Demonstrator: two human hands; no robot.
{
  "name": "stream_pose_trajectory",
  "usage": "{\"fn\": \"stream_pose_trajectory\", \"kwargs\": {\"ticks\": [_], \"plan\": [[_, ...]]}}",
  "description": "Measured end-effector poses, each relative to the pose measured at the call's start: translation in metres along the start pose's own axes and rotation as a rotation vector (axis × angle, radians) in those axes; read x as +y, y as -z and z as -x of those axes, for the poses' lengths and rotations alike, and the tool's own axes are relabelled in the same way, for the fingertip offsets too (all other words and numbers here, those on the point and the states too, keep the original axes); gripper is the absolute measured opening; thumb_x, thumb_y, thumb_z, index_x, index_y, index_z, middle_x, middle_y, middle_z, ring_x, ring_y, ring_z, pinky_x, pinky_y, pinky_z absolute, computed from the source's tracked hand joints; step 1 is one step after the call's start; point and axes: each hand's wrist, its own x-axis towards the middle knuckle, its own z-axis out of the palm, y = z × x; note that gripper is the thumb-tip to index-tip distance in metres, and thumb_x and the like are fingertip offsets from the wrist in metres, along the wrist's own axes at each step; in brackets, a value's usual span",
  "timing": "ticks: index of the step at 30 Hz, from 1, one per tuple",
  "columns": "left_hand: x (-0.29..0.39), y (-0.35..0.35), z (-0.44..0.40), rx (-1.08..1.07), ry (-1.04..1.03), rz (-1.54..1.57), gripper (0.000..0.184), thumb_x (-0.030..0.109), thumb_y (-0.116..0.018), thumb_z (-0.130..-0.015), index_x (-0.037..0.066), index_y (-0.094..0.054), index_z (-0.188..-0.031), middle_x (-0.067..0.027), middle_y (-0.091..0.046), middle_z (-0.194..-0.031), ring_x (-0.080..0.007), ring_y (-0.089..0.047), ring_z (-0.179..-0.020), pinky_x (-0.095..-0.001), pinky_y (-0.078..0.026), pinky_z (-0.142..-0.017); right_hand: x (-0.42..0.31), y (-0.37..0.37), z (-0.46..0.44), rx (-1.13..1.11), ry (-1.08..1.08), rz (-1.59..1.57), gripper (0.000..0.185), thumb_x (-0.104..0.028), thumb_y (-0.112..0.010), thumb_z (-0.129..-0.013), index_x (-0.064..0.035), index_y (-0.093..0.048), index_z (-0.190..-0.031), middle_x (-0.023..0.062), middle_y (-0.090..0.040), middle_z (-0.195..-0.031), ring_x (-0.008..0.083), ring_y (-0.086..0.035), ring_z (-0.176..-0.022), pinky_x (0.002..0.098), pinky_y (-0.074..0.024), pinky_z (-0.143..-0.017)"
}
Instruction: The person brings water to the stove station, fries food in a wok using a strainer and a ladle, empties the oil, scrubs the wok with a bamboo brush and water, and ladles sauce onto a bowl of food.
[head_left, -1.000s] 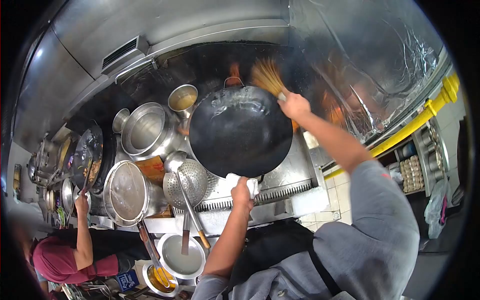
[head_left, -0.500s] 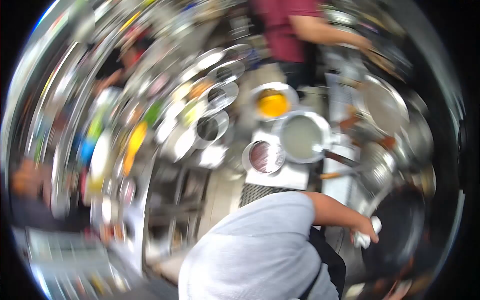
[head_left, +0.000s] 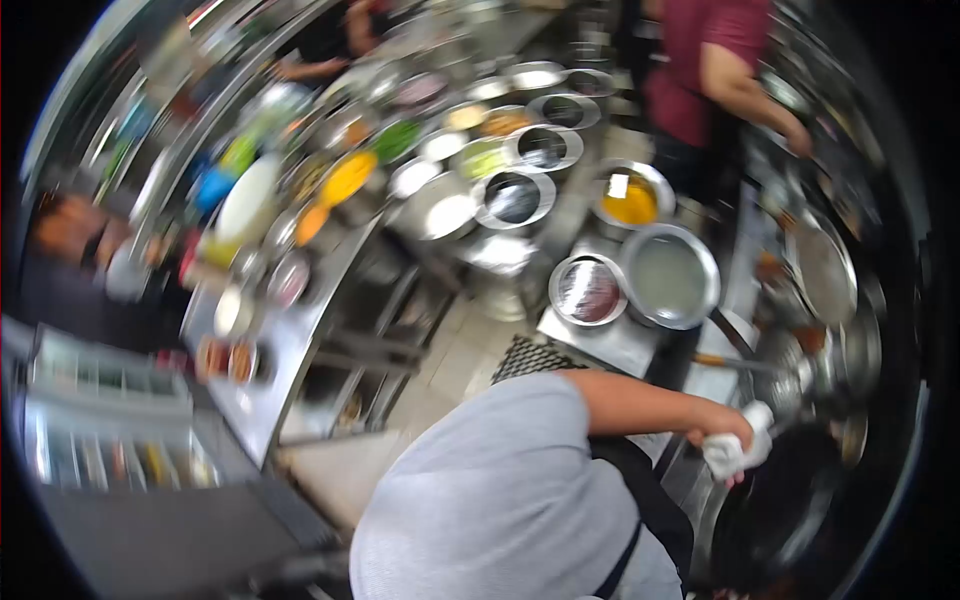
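My left arm, in a grey sleeve, reaches across to the right. My left hand [head_left: 722,424] is closed around a bunched white cloth [head_left: 738,452]. The cloth is at the upper left edge of a large dark wok [head_left: 785,505]; whether it grips the rim or a handle is hidden. Just above the hand lies a utensil with a wooden handle [head_left: 725,361], near a metal strainer [head_left: 788,385]. I cannot see my right hand.
Beyond the arm stand a pot of cloudy liquid [head_left: 668,277], a covered bowl of dark red food [head_left: 588,290] and a pot of yellow-orange food [head_left: 630,200]. Several food containers line the steel counter [head_left: 300,330] at left. A co-worker in a maroon shirt [head_left: 690,75] stands at the stove.
The view has swung, so the pots and the co-worker sit further right, and the picture is sharper. My left hand still holds the cloth by the wok. A skin-toned shape at bottom right has gone from view.
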Motion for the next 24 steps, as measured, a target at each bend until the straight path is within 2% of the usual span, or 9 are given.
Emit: {"fn": "stream_pose_trajectory", "kwargs": {"ticks": [4, 5, 7, 13, 15, 17, 20, 22, 24], "plan": [[-0.007, 0.051, 0.006, 0.115, 0.229, 0.052, 0.025, 0.011, -0.057, -0.076, -0.003, -0.058, -0.096, -0.0132, -0.064, -0.085, -0.0220, -0.065, -0.076, -0.0367, -0.055, -0.071, -0.026, -0.018, 0.108, 0.233, -0.222, 0.027, 0.052, -0.038, -0.068, -0.078, 0.0037, -0.057, -0.107, 0.0176, -0.061, -0.097, 0.0239, -0.058, -0.062, 0.0346, -0.0491, -0.056], [-0.008, 0.061, 0.015, 0.119, 0.163, 0.056, 0.025, 0.012, -0.057, -0.077, -0.003, -0.057, -0.096, -0.0138, -0.063, -0.084, -0.0237, -0.065, -0.075, -0.0390, -0.055, -0.070, 0.082, -0.045, 0.123, 0.305, -0.267, 0.625, 0.062, -0.038, -0.070, -0.077, 0.0052, -0.048, -0.116, 0.0184, -0.060, -0.098, 0.0258, -0.059, -0.072, 0.0351, -0.0492, -0.067], [-0.008, 0.083, 0.027, 0.268, 0.280, -0.091, 0.033, 0.019, -0.061, -0.078, -0.004, -0.055, -0.100, -0.0157, -0.062, -0.086, -0.0259, -0.065, -0.076, -0.0390, -0.054, -0.071, 0.049, -0.093, 0.184, 0.448, -0.464, 0.082, 0.077, -0.029, -0.069, -0.078, 0.0084, -0.028, -0.132, 0.0251, -0.047, -0.120, 0.0293, -0.047, -0.111, 0.0362, -0.0328, -0.099], [-0.002, 0.158, 0.072, 0.346, 0.361, -0.115, 0.033, 0.024, -0.060, -0.077, -0.003, -0.057, -0.096, -0.0149, -0.062, -0.086, -0.0259, -0.062, -0.075, -0.0377, -0.052, -0.072, 0.026, -0.144, 0.197, 0.249, -0.677, 0.343, 0.070, -0.015, -0.064, -0.077, 0.0085, -0.027, -0.131, 0.0291, -0.037, -0.128, 0.0405, -0.037, -0.119, 0.0416, -0.0274, -0.103], [0.007, 0.178, 0.083, 0.486, 0.262, -0.093, 0.029, 0.021, -0.058, -0.077, -0.001, -0.056, -0.095, -0.0136, -0.062, -0.083, -0.0239, -0.062, -0.072, -0.0360, -0.052, -0.067, -0.044, -0.152, 0.181, 0.238, 0.020, 0.689, 0.069, -0.015, -0.067, -0.074, 0.0065, -0.031, -0.129, 0.0280, -0.039, -0.124, 0.0426, -0.040, -0.114, 0.0451, -0.0311, -0.098], [0.028, 0.191, 0.085, 0.581, 0.192, -0.102, 0.027, 0.020, -0.057, -0.077, -0.001, -0.056, -0.095, -0.0126, -0.061, -0.081, -0.0235, -0.062, -0.071, -0.0356, -0.052, -0.065, -0.068, -0.205, 0.164, -0.080, 0.142, 0.126, 0.037, -0.015, -0.068, -0.076, 0.0058, -0.053, -0.103, 0.0175, -0.055, -0.103, 0.0275, -0.054, -0.093, 0.0363, -0.0446, -0.079], [0.043, 0.205, 0.081, 0.708, 0.077, -0.157, 0.024, 0.015, -0.059, -0.075, -0.001, -0.054, -0.092, -0.0092, -0.058, -0.074, -0.0217, -0.061, -0.064, -0.0348, -0.051, -0.057, -0.146, -0.315, 0.126, -0.460, -0.488, -0.607, 0.023, -0.022, -0.061, -0.086, 0.0006, -0.057, -0.086, 0.0010, -0.055, -0.069, 0.0122, -0.050, -0.054, 0.0210, -0.0447, -0.059], [0.058, 0.176, 0.080, 0.708, 0.081, -0.206, 0.024, 0.014, -0.061, -0.073, -0.002, -0.055, -0.091, -0.0097, -0.059, -0.076, -0.0202, -0.060, -0.063, -0.0340, -0.049, -0.056, -0.151, -0.383, 0.080, -0.610, -1.038, -0.821, 0.052, -0.053, -0.056, -0.081, -0.0022, -0.051, -0.084, 0.0049, -0.053, -0.068, 0.0202, -0.052, -0.062, 0.0298, -0.0451, -0.069], [0.076, 0.141, 0.097, 0.700, 0.053, -0.299, 0.030, 0.014, -0.061, -0.071, -0.003, -0.056, -0.095, -0.0103, -0.060, -0.081, -0.0206, -0.061, -0.066, -0.0330, -0.050, -0.060, -0.156, -0.409, 0.055, -0.772, -0.962, -1.226, 0.057, -0.055, -0.056, -0.078, -0.0006, -0.048, -0.091, 0.0106, -0.054, -0.081, 0.0280, -0.052, -0.076, 0.0442, -0.0383, -0.085]]}}
